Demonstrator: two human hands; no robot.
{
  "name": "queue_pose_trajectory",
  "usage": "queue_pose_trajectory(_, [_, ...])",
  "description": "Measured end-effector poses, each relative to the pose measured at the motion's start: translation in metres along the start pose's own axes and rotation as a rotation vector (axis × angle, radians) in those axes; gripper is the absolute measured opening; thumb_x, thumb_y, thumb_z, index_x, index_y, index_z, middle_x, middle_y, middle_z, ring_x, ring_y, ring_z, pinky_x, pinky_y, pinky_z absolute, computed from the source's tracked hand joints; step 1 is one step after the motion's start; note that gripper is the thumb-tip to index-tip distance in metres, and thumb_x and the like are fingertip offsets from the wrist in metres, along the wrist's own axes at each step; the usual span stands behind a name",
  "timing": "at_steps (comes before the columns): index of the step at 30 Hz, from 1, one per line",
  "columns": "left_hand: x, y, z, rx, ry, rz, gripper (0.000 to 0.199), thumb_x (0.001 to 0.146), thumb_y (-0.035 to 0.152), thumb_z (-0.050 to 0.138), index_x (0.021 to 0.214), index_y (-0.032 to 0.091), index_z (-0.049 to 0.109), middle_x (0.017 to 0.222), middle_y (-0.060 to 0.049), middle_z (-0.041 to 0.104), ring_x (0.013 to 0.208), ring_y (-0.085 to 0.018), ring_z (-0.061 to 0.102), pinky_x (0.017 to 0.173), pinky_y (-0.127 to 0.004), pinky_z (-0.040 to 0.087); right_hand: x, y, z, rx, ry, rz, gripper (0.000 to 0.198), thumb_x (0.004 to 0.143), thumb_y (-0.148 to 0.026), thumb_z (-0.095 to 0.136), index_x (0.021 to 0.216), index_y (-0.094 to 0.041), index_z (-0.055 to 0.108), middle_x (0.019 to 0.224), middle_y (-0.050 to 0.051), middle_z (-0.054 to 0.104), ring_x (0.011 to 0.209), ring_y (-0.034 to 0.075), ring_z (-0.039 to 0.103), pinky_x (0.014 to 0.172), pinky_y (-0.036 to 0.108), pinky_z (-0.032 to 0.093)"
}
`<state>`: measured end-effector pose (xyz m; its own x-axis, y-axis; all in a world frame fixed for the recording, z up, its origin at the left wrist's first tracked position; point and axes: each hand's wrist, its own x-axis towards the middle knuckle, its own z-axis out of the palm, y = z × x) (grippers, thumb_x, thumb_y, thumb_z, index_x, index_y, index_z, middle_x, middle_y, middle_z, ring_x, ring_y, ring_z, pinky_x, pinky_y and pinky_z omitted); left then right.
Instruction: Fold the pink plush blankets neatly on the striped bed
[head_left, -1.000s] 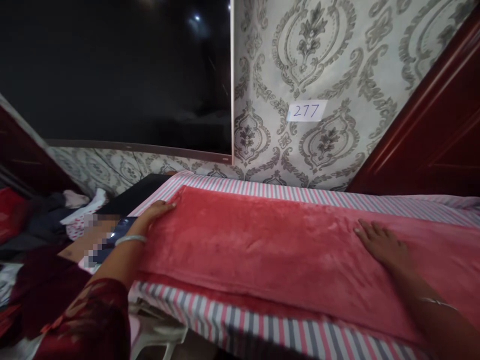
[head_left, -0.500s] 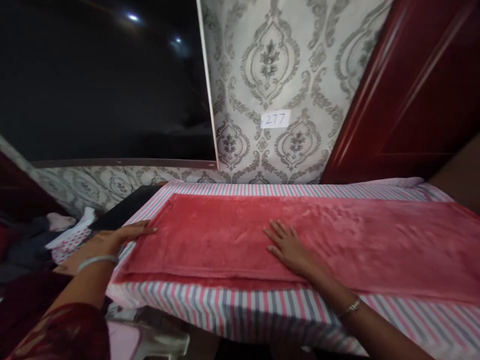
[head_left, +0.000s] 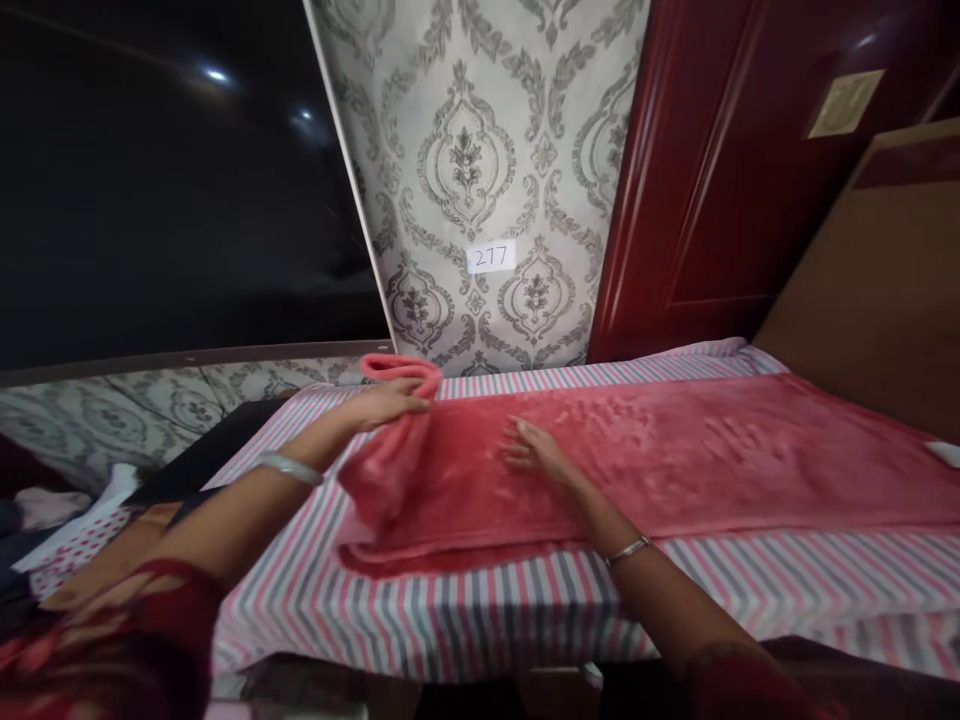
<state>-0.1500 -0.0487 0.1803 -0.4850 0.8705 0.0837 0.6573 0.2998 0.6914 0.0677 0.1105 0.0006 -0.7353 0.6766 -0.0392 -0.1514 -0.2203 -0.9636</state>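
Note:
A long red plush blanket [head_left: 675, 450], folded into a strip, lies across a striped cloth [head_left: 525, 605] on the table. My left hand [head_left: 386, 403] grips the blanket's left end, which is lifted and bent over toward the right in a thick loop. My right hand [head_left: 538, 452] is at the blanket's middle, its fingers spread and slightly curled, touching or just above the pile. Pressed hand marks show in the plush to the right. The lower layers at the left end still lie flat near the front edge.
A large dark television screen [head_left: 172, 180] stands behind on the left. The patterned wall carries a paper label [head_left: 491, 256] reading 277. At the right are a dark red door [head_left: 720, 200] and a cardboard panel [head_left: 877, 290]. Piled clothes [head_left: 82, 540] lie at the lower left.
My left hand has taken hold of the blanket's left end and raised it over to the right. My right hand's fingers have curled a little. The view has swung right.

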Motion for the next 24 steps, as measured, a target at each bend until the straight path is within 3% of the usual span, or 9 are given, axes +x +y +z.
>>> queue_pose_trajectory(3, [0.011, 0.025, 0.085, -0.114, -0.245, 0.251, 0.045, 0.067, 0.025, 0.072, 0.110, 0.015, 0.070, 0.098, -0.007, 0.071, 0.090, -0.024, 0.066, 0.080, -0.032, 0.053, -0.006, 0.000, -0.007, 0.202, -0.043, 0.159, 0.054, 0.088, -0.061, 0.047, 0.129, -0.026, 0.051, 0.122, 0.011, 0.068, 0.096, 0.023, 0.072, 0.092, 0.046, 0.053])
queue_pose_trajectory(5, [0.009, 0.028, 0.133, -0.130, -0.311, 0.280, 0.049, 0.067, 0.026, 0.071, 0.115, 0.015, 0.069, 0.081, -0.004, 0.071, 0.075, -0.020, 0.065, 0.072, -0.030, 0.053, -0.012, 0.004, -0.010, 0.231, -0.087, 0.170, 0.051, 0.088, -0.061, 0.044, 0.119, -0.023, 0.057, 0.110, 0.011, 0.072, 0.094, 0.024, 0.072, 0.091, 0.045, 0.054])
queue_pose_trajectory(8, [0.002, 0.017, 0.169, -0.176, -0.315, 0.289, 0.050, 0.072, 0.031, 0.067, 0.119, 0.015, 0.069, 0.079, -0.004, 0.073, 0.069, -0.020, 0.065, 0.069, -0.031, 0.054, -0.019, 0.012, -0.009, 0.225, -0.170, 0.101, 0.050, 0.082, -0.061, 0.048, 0.106, -0.020, 0.063, 0.102, 0.013, 0.075, 0.102, 0.028, 0.070, 0.093, 0.046, 0.053])
queue_pose_trajectory(10, [-0.002, -0.001, 0.164, -0.193, -0.199, 0.279, 0.042, 0.076, 0.032, 0.061, 0.114, 0.017, 0.071, 0.098, -0.008, 0.075, 0.087, -0.022, 0.068, 0.082, -0.034, 0.054, -0.021, 0.015, -0.007, 0.215, -0.166, 0.055, 0.047, 0.077, -0.058, 0.057, 0.104, -0.020, 0.064, 0.100, 0.012, 0.076, 0.104, 0.029, 0.069, 0.093, 0.046, 0.053])
queue_pose_trajectory(12, [-0.004, -0.026, 0.143, -0.186, -0.025, 0.233, 0.039, 0.079, 0.032, 0.055, 0.112, 0.018, 0.072, 0.117, -0.010, 0.071, 0.108, -0.026, 0.064, 0.098, -0.039, 0.049, -0.019, 0.014, -0.004, 0.193, -0.100, 0.016, 0.045, 0.070, -0.049, 0.067, 0.104, -0.020, 0.064, 0.098, 0.010, 0.077, 0.101, 0.029, 0.070, 0.093, 0.046, 0.053])
queue_pose_trajectory(15, [-0.010, -0.071, 0.105, -0.151, 0.217, 0.099, 0.041, 0.077, 0.033, 0.055, 0.112, 0.020, 0.071, 0.121, -0.012, 0.069, 0.121, -0.032, 0.056, 0.109, -0.048, 0.040, -0.008, 0.007, -0.001, 0.097, 0.037, -0.021, 0.042, 0.061, -0.032, 0.073, 0.101, -0.020, 0.065, 0.091, 0.007, 0.077, 0.090, 0.028, 0.072, 0.090, 0.044, 0.055])
queue_pose_trajectory(17, [-0.018, -0.101, 0.090, -0.140, 0.322, 0.005, 0.044, 0.075, 0.036, 0.056, 0.113, 0.018, 0.069, 0.121, -0.014, 0.068, 0.120, -0.034, 0.057, 0.109, -0.051, 0.041, 0.004, -0.001, -0.002, 0.037, 0.106, -0.041, 0.041, 0.058, -0.023, 0.069, 0.099, -0.020, 0.066, 0.086, 0.004, 0.077, 0.085, 0.027, 0.072, 0.085, 0.042, 0.057])
queue_pose_trajectory(20, [-0.029, -0.135, 0.090, -0.188, 0.368, -0.069, 0.051, 0.077, 0.043, 0.056, 0.119, 0.016, 0.064, 0.122, -0.015, 0.068, 0.106, -0.031, 0.066, 0.098, -0.048, 0.051, 0.018, -0.008, -0.009, 0.010, 0.156, -0.069, 0.043, 0.058, -0.018, 0.065, 0.101, -0.022, 0.065, 0.081, 0.000, 0.075, 0.079, 0.024, 0.071, 0.080, 0.039, 0.057])
queue_pose_trajectory(24, [-0.033, -0.159, 0.111, -0.360, 0.370, -0.033, 0.061, 0.076, 0.055, 0.061, 0.121, 0.014, 0.062, 0.114, -0.014, 0.071, 0.103, -0.028, 0.068, 0.096, -0.042, 0.053, 0.011, 0.003, -0.023, -0.028, 0.191, -0.049, 0.039, 0.058, -0.023, 0.066, 0.096, -0.020, 0.065, 0.074, 0.000, 0.073, 0.072, 0.024, 0.070, 0.076, 0.041, 0.058])
